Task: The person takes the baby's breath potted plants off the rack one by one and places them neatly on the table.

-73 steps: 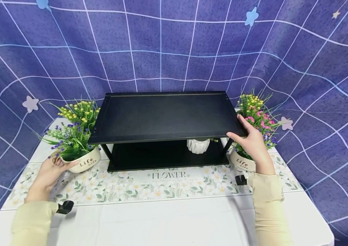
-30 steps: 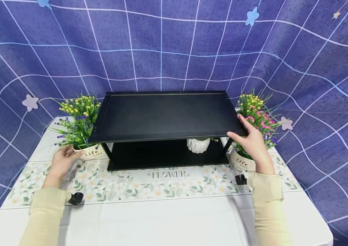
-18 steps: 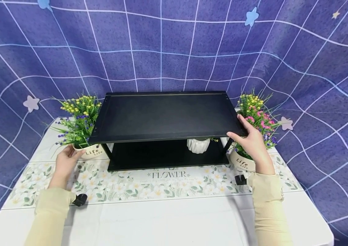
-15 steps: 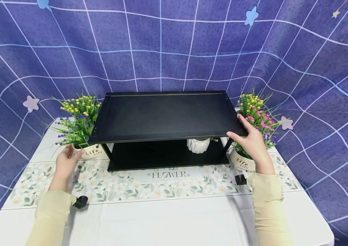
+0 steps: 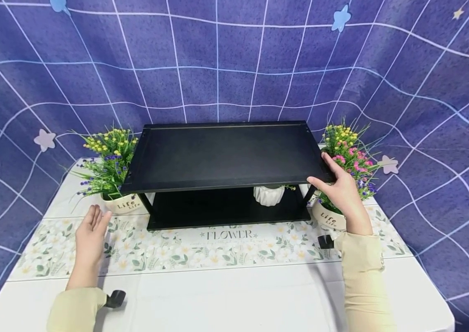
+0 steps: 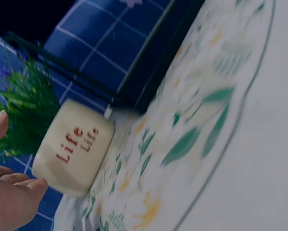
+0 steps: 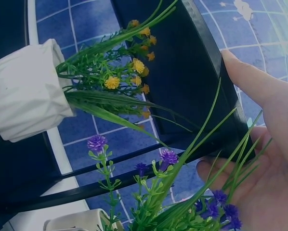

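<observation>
At the left end of a black two-tier shelf [image 5: 226, 154] stands a cream "Life" flower pot [image 5: 123, 204] with yellow and purple flowers. My left hand [image 5: 90, 235] is just in front of that pot, fingers spread and apart from it; the left wrist view shows the pot [image 6: 74, 149] upright beyond the fingertips. My right hand [image 5: 344, 193] holds the front right corner of the shelf's top board, thumb on one face and fingers curled round the edge, as the right wrist view shows. A second "Life" pot [image 5: 328, 216] with pink, yellow and purple flowers sits beside the right end, partly behind that hand.
A small white ribbed pot [image 5: 268, 196] with yellow flowers stands on the lower tier, toward the right. A floral "FLOWER" runner [image 5: 218, 252] crosses the white table [image 5: 218, 299]. Behind hangs a blue gridded curtain [image 5: 234, 55] with stars.
The left hand moved the left pot rightward and back against the shelf's end, then let go and drew back slightly toward me. The right hand kept its hold on the shelf corner.
</observation>
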